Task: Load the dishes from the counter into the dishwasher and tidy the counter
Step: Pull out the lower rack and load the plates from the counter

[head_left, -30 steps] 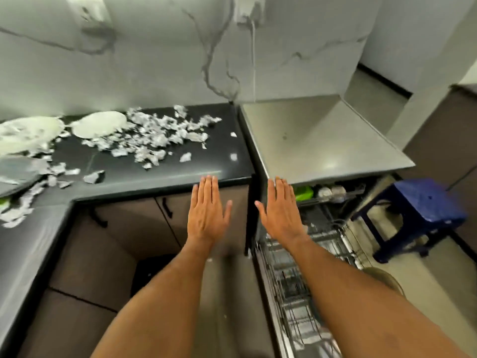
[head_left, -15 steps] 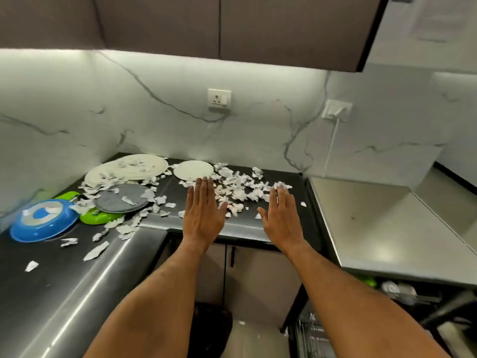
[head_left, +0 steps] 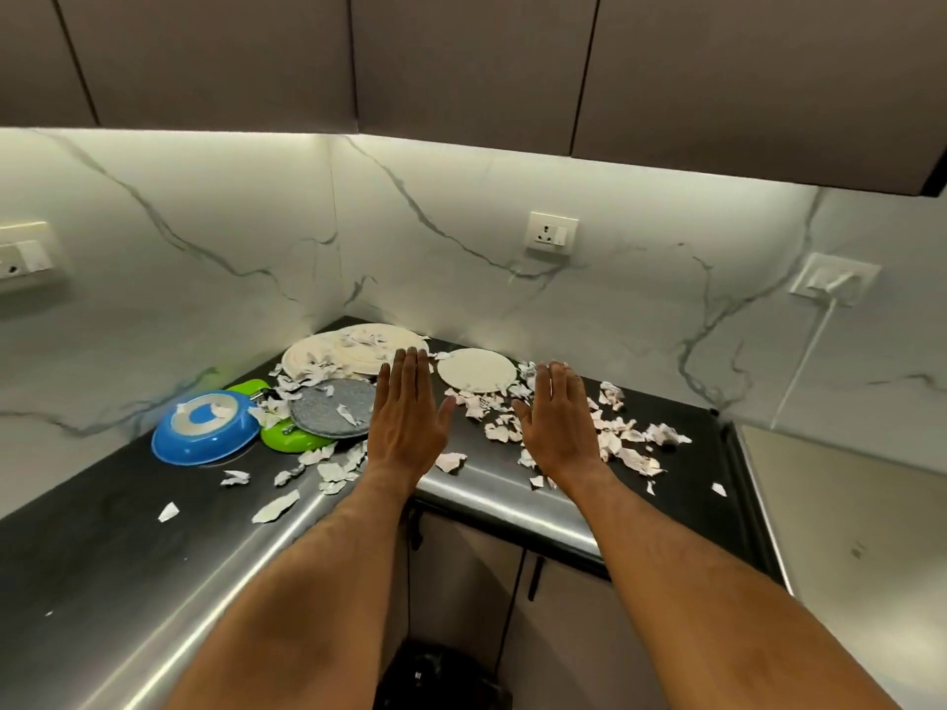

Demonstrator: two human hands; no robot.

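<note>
While both hands, left hand point(head_left: 407, 417) and right hand point(head_left: 558, 427), hover flat and empty above the tabletop point(head_left: 128, 566), nothing looks loaded yet: white plates point(head_left: 353, 351), grey plate point(head_left: 333, 407), blue bowl point(head_left: 205, 427) and paper scraps point(head_left: 630, 448) sit there.

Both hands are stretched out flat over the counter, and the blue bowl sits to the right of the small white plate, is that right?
Not quite. In the head view the blue bowl sits far to the left of the small white plate. The left hand and right hand are indeed stretched out flat over the counter.
</note>
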